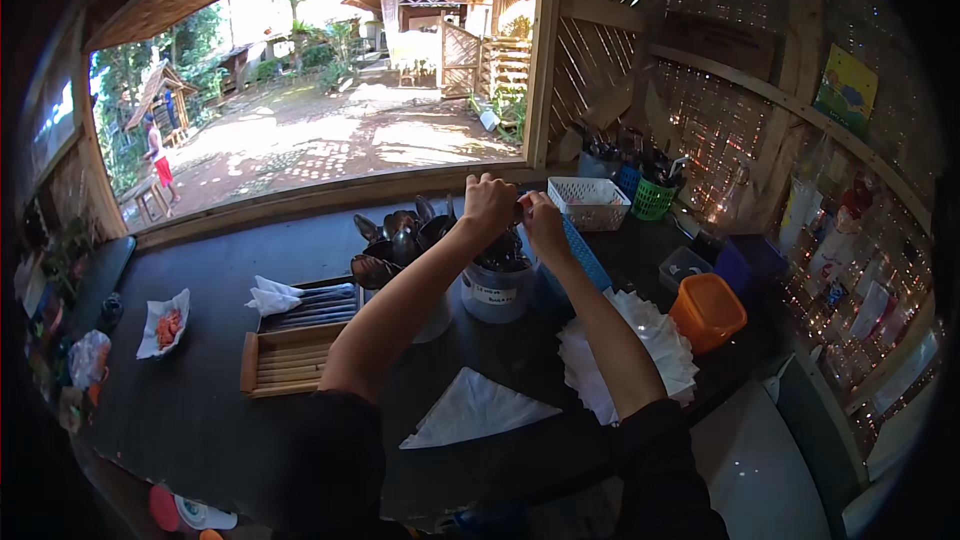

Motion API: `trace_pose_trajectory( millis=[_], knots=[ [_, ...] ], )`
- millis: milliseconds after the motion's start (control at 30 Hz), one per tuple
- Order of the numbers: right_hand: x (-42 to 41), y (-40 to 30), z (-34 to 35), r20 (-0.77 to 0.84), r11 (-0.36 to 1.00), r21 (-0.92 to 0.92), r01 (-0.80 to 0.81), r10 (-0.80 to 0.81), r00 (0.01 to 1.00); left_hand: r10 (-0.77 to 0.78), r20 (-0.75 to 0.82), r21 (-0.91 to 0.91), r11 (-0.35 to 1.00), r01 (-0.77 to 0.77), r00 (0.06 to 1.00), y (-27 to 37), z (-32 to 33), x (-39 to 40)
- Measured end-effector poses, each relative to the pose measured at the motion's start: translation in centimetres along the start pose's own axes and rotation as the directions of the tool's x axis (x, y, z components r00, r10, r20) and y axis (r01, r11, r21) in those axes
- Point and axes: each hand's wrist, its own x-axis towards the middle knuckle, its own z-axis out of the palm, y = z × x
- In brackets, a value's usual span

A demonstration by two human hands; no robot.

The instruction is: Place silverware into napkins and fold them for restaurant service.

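My left hand (489,204) is curled, back up, above a translucent plastic tub (491,298) of dark cutlery that bears a handwritten label. Beside it, my right hand (543,220) has its fingertips pinched together, close to the left hand. Something small and dark shows between them, too small to make out. To the left stands another container of metal spoons (405,240), partly behind my left forearm. Below my arms lies a white paper napkin (480,412) folded into a triangle. Under my right forearm is a fanned stack of white napkins (652,337).
A bamboo-slat tray (289,364) and napkin-wrapped cutlery (279,295) lie left, with a paper-lined dish of reddish food (169,322) beyond. Rightward are a blue basket (581,259), a white basket (589,202), a green basket (654,200) and an orange container (706,313). A person (159,154) stands outside.
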Motion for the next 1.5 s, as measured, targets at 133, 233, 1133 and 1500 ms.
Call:
trace_pose_trajectory(
  millis=[133, 233, 1133, 1500],
  knots=[
    [1.2, -0.4, -0.2, -0.077, 0.996, 0.017, 0.088, -0.086, 0.993, 0.017, -0.139, 0.043, 0.999, -0.011, 0.990, -0.2, 0.3, 0.6],
    [2.1, -1.8, -1.9, -0.244, 0.986, -0.029, 0.162, -0.164, 0.956, 0.032, -0.295, -0.004, 0.999, -0.035, 0.955, -0.3, -1.9, 0.8],
    [-24.4, -8.1, -1.5, 0.554, 0.759, 0.450, -0.471, 0.177, 0.813, -0.459, 0.277, -0.776, 0.411, 0.478, 0.844, 5.7, 0.7, -29.3],
    [-13.9, -7.7, -4.4, 0.070, 0.976, 0.177, 0.129, -0.143, 0.987, -0.279, -0.157, -0.551, 0.821, 0.150, 0.947, 3.9, -6.3, -21.2]
  ],
)
